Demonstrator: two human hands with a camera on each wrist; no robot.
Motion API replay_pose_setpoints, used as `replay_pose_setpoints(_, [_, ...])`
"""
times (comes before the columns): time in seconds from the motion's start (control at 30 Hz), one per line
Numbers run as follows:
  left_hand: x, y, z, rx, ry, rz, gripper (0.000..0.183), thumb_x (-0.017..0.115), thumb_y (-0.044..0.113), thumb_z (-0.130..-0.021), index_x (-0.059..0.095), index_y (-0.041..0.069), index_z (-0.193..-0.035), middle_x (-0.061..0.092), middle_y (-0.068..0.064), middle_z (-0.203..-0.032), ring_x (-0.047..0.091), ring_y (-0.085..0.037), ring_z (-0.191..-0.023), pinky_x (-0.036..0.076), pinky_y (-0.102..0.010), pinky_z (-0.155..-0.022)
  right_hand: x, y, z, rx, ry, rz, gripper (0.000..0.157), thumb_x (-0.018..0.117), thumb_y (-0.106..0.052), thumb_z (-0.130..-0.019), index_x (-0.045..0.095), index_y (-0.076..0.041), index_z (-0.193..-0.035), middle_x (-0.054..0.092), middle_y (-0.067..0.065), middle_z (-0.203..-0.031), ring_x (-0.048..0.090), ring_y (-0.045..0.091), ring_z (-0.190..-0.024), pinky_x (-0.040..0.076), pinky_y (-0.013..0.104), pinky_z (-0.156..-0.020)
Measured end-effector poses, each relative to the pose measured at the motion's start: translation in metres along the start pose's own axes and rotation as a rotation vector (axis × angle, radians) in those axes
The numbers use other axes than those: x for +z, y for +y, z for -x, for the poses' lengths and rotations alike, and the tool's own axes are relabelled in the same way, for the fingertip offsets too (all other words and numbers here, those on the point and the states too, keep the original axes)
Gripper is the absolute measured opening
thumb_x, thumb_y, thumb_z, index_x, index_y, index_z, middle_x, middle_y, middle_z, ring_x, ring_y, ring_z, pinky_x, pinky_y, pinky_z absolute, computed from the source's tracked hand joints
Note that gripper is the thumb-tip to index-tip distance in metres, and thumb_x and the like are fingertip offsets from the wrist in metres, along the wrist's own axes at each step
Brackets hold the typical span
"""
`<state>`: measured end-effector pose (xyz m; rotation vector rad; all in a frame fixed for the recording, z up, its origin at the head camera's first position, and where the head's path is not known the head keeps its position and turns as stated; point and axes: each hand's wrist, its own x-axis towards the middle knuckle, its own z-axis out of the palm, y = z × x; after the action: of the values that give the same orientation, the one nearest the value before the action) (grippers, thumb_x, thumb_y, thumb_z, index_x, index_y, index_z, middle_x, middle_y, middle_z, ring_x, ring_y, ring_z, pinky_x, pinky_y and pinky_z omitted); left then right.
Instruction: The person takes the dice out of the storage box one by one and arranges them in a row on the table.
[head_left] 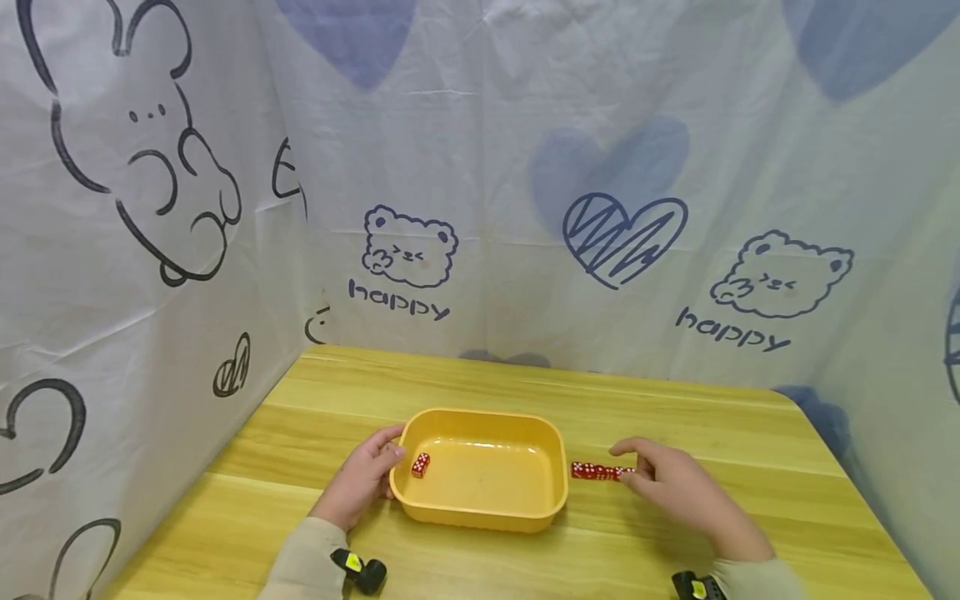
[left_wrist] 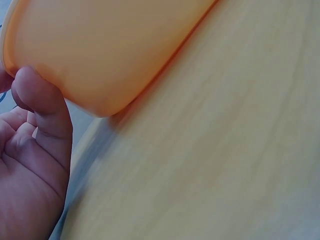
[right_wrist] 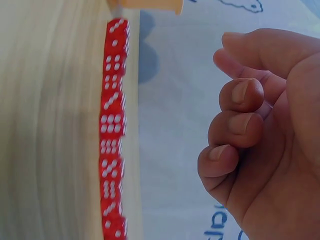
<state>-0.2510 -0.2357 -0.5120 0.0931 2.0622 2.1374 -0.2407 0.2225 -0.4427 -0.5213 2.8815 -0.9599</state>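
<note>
A yellow plastic tub (head_left: 480, 518) stands on the table, and my left hand (head_left: 365, 477) grips its left rim. In the left wrist view the thumb (left_wrist: 42, 100) lies against the tub's wall (left_wrist: 95, 55). Red dice with white pips (head_left: 421, 465) lie inside, near the tub's left end. To the right of the tub, several red dice (head_left: 592, 471) form a straight row, seen closely in the right wrist view as a red line (right_wrist: 112, 125). My right hand (head_left: 675, 487) is at the row's right end with loosely curled fingers, holding nothing.
The wood-grain table (head_left: 480, 567) has a rounded far right corner. White cloth (head_left: 495, 275) with hearts and bear drawings hangs behind it and along both sides. A black wrist strap (head_left: 360, 573) sits on the left sleeve, another (head_left: 697, 586) on the right.
</note>
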Motion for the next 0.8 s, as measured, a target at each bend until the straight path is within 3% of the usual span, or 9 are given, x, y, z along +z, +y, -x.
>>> replay_pose_setpoints(0.37, [0.001, 0.000, 0.001, -0.003, 0.009, -0.002, 0.050, 0.050, 0.016, -0.107, 0.036, 0.005, -0.154, 0.053, -0.013, -0.099, 0.053, -0.015, -0.064, 0.048, -0.022, -0.055, 0.003, -0.034, -0.010, -0.091, -0.036, 0.046, 0.028, 0.069, -0.022, -0.096, 0.066, -0.023, -0.124, 0.050, -0.006, -0.068, 0.043, 0.010, -0.057, 0.040, 0.026, -0.052])
replay_pose_setpoints(0.8, [0.001, 0.000, 0.000, -0.001, 0.008, -0.007, 0.051, 0.052, 0.018, -0.107, 0.036, 0.006, -0.153, 0.053, -0.012, -0.100, 0.054, -0.014, -0.064, 0.048, -0.022, -0.055, 0.020, -0.054, -0.026, -0.191, -0.068, 0.055, 0.028, 0.068, -0.023, -0.098, 0.066, -0.020, -0.125, 0.050, -0.008, -0.068, 0.042, 0.007, -0.056, 0.040, 0.026, -0.053])
